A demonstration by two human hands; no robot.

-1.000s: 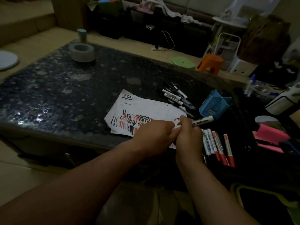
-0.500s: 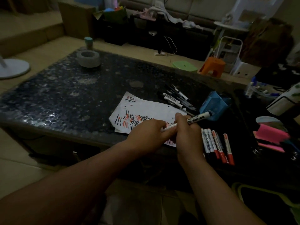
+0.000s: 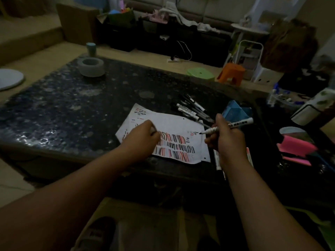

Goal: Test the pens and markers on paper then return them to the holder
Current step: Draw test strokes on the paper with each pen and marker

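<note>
Your hands are no longer meeting on the marker as they were half a second ago; they are drawing apart. Your left hand (image 3: 143, 138) is curling round a pale cap (image 3: 153, 130) over the red and black strokes. Your right hand (image 3: 226, 140) is gripping the white marker (image 3: 237, 123), its bared black tip pointing at the paper (image 3: 174, 124) on the counter (image 3: 72, 109). Beyond, loose pens (image 3: 192, 109) are lying beside the blue holder (image 3: 235, 111).

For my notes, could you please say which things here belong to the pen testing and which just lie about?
Job: marker in the right hand, its cap in the left hand, paper, black pens, blue holder.
Lying about: tape roll, pink sticky notes, orange stool.
</note>
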